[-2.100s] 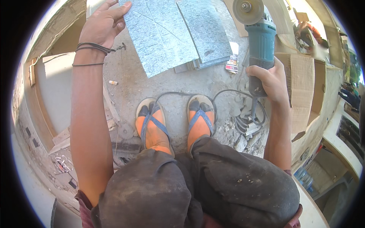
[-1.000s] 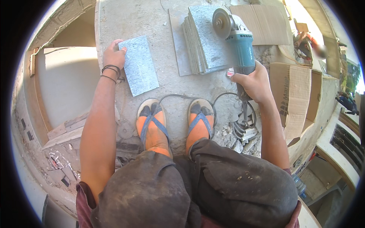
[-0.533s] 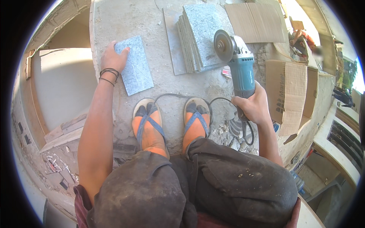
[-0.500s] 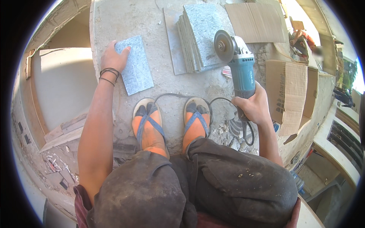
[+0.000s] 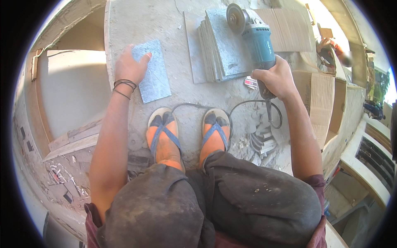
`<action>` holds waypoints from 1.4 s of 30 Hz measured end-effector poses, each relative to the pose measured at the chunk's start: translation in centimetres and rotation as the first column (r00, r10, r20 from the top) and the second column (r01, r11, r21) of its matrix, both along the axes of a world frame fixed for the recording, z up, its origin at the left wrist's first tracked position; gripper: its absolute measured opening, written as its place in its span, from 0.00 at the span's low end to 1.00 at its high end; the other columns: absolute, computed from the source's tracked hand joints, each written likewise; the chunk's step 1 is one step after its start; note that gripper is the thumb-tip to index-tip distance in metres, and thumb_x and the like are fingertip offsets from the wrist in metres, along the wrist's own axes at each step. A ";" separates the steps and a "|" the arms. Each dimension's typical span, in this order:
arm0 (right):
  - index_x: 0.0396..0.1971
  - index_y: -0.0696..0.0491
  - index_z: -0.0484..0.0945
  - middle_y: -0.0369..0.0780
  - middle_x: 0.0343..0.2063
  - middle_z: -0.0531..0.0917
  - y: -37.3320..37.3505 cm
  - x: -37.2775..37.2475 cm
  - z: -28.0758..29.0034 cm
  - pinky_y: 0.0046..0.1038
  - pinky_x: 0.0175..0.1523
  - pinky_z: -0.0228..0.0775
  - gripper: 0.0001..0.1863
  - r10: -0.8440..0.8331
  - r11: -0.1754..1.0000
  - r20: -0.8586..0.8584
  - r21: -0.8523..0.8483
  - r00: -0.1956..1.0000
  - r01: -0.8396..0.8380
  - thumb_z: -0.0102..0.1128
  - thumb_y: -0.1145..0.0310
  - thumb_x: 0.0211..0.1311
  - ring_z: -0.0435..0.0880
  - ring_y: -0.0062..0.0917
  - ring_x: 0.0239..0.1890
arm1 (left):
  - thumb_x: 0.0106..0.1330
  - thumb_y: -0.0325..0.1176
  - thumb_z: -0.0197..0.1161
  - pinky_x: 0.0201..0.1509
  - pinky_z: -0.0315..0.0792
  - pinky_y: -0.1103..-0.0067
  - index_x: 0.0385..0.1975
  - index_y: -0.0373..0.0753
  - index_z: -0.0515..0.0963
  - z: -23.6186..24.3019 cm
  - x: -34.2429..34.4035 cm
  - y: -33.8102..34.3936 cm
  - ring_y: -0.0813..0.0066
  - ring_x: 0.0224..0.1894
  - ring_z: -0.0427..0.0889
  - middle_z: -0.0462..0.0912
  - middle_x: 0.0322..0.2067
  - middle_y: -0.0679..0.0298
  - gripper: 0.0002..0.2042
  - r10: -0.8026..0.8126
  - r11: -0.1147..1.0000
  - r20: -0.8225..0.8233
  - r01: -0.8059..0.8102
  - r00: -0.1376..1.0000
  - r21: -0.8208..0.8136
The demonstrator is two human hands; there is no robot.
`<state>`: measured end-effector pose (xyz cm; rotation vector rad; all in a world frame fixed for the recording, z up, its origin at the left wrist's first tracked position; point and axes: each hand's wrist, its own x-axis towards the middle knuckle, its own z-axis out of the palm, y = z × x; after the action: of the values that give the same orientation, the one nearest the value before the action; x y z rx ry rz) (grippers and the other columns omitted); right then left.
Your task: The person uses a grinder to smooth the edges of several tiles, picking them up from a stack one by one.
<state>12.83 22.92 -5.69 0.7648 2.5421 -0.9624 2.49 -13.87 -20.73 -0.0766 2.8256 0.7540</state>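
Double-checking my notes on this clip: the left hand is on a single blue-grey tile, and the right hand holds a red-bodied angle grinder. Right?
The colour is wrong: in the head view the angle grinder has a teal body. The right hand does hold it, and the left hand is on a single blue-grey tile.

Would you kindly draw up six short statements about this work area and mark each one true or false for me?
1. The right hand holds a teal angle grinder. True.
2. The left hand is on a hammer. False: the left hand is on a single grey tile.
3. The tile stack is to the right of the single grey tile. True.
4. The person wears closed boots. False: the feet are in open sandals with blue straps.
5. A dark power cord leaves the rear end of the angle grinder. True.
6. The open cardboard box is on the person's left. False: the cardboard box is on the right.
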 end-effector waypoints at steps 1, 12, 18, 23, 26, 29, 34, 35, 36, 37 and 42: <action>0.37 0.61 0.80 0.40 0.27 0.84 0.1 -0.4 0.1 0.30 0.40 0.76 0.20 0.019 1.000 -0.002 -0.009 1.000 -0.019 0.74 0.67 0.44 0.83 0.25 0.30 | 0.66 0.53 0.73 0.66 0.75 0.62 0.68 0.34 0.74 0.1 0.4 0.1 0.46 0.61 0.83 0.84 0.57 0.41 0.37 -0.009 1.000 -0.060 0.010 0.998 0.017; 0.41 0.62 0.81 0.41 0.31 0.85 3.7 -1.4 1.9 0.30 0.43 0.76 0.24 0.164 0.986 -0.049 0.033 0.985 -0.162 0.74 0.66 0.43 0.83 0.26 0.32 | 0.63 0.40 0.75 0.74 0.61 0.51 0.61 0.37 0.77 1.0 14.9 3.8 0.41 0.73 0.65 0.69 0.68 0.46 0.28 -0.512 0.815 -0.343 0.571 0.787 0.093; 0.42 0.60 0.81 0.41 0.30 0.85 4.1 -1.4 0.7 0.33 0.44 0.77 0.25 0.270 0.963 -0.048 0.014 0.962 -0.270 0.74 0.66 0.42 0.83 0.28 0.32 | 0.61 0.41 0.76 0.74 0.60 0.51 0.61 0.36 0.78 0.1 17.9 4.2 0.43 0.74 0.65 0.69 0.69 0.46 0.29 -0.630 0.722 -0.310 0.684 0.712 0.103; 0.43 0.61 0.81 0.44 0.31 0.85 3.4 -2.2 0.8 0.34 0.46 0.78 0.26 0.280 0.956 -0.002 0.090 0.960 -0.279 0.73 0.65 0.42 0.84 0.32 0.34 | 0.61 0.41 0.76 0.74 0.60 0.51 0.60 0.35 0.78 0.9 17.4 4.3 0.43 0.73 0.66 0.70 0.68 0.46 0.29 -0.621 0.734 -0.294 0.671 0.727 0.109; 0.44 0.61 0.81 0.46 0.32 0.86 3.8 -2.4 0.6 0.36 0.48 0.78 0.26 0.308 0.944 -0.011 0.127 0.951 -0.304 0.72 0.65 0.41 0.85 0.34 0.35 | 0.61 0.40 0.77 0.73 0.61 0.51 0.60 0.36 0.78 1.2 16.8 4.4 0.43 0.73 0.66 0.70 0.67 0.47 0.28 -0.611 0.739 -0.312 0.665 0.728 0.107; 0.44 0.62 0.81 0.46 0.32 0.86 4.1 -2.5 0.3 0.37 0.48 0.78 0.27 0.320 0.941 -0.028 0.128 0.947 -0.314 0.72 0.65 0.41 0.85 0.35 0.35 | 0.61 0.40 0.76 0.73 0.60 0.51 0.59 0.36 0.79 1.3 16.6 4.4 0.43 0.73 0.65 0.70 0.68 0.47 0.27 -0.592 0.761 -0.301 0.642 0.747 0.097; 0.49 0.62 0.80 0.44 0.36 0.86 4.3 -2.2 0.5 0.34 0.52 0.76 0.30 0.316 0.936 0.054 0.145 0.947 -0.320 0.73 0.66 0.40 0.84 0.33 0.39 | 0.61 0.40 0.76 0.73 0.60 0.50 0.58 0.35 0.80 1.3 16.0 4.4 0.43 0.73 0.65 0.71 0.66 0.46 0.26 -0.560 0.785 -0.329 0.614 0.761 0.084; 0.49 0.62 0.80 0.44 0.36 0.85 4.3 -1.9 0.7 0.34 0.53 0.76 0.31 0.309 0.936 0.067 0.155 0.949 -0.316 0.73 0.66 0.40 0.84 0.34 0.40 | 0.61 0.40 0.76 0.72 0.60 0.50 0.57 0.34 0.80 1.3 15.8 4.5 0.43 0.72 0.65 0.72 0.65 0.45 0.26 -0.550 0.790 -0.342 0.608 0.762 0.083; 0.49 0.62 0.80 0.45 0.36 0.85 4.3 -1.6 0.9 0.35 0.53 0.76 0.32 0.303 0.936 0.080 0.165 0.950 -0.312 0.73 0.66 0.40 0.85 0.35 0.40 | 0.62 0.40 0.75 0.73 0.59 0.50 0.58 0.36 0.79 1.2 15.6 4.5 0.43 0.73 0.65 0.71 0.66 0.47 0.26 -0.537 0.801 -0.335 0.592 0.774 0.083; 0.49 0.62 0.80 0.46 0.36 0.86 4.3 -1.2 1.0 0.36 0.53 0.76 0.31 0.294 0.938 0.068 0.173 0.953 -0.302 0.73 0.66 0.40 0.85 0.37 0.40 | 0.63 0.41 0.75 0.74 0.58 0.51 0.59 0.37 0.79 1.1 15.3 4.4 0.43 0.73 0.64 0.71 0.67 0.48 0.26 -0.524 0.813 -0.329 0.576 0.786 0.082; 0.48 0.63 0.80 0.52 0.37 0.87 4.9 1.3 1.4 0.41 0.55 0.76 0.30 0.269 0.944 0.031 0.192 0.963 -0.270 0.72 0.65 0.41 0.87 0.44 0.43 | 0.65 0.41 0.74 0.75 0.58 0.51 0.61 0.39 0.78 1.0 13.5 4.2 0.42 0.74 0.64 0.71 0.67 0.49 0.26 -0.456 0.854 -0.345 0.512 0.821 0.090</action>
<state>14.18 27.77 -4.31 0.4481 2.6745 -0.6300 15.99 -9.65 -19.71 0.8377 2.8343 0.9496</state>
